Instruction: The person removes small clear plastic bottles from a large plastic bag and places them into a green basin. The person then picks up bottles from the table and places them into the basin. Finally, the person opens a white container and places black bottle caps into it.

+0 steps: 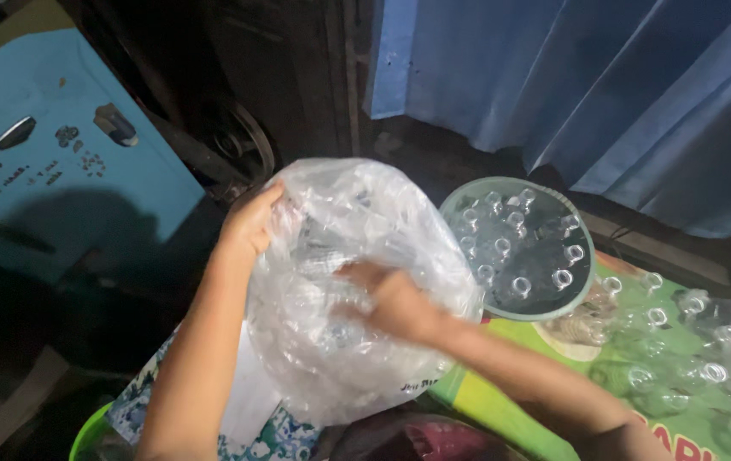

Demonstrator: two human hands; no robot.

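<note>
Both hands on the bag, over the counter.
Your left hand (pixel 250 224) grips the crumpled clear plastic bag (pixel 357 282) w/ curled fingers, steadying it; right hand (pixel 391 299) presses its front, fingers blurred, can't tell; round tray of small clear bottles (pixel 519 248) beside.

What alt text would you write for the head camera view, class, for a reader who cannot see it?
Two bare hands grip a bulging clear plastic bag, left hand at its upper edge, right hand pressed on its front. Beside it, a round tray holds small clear bottles; more bottles lie on a green surface.
</note>
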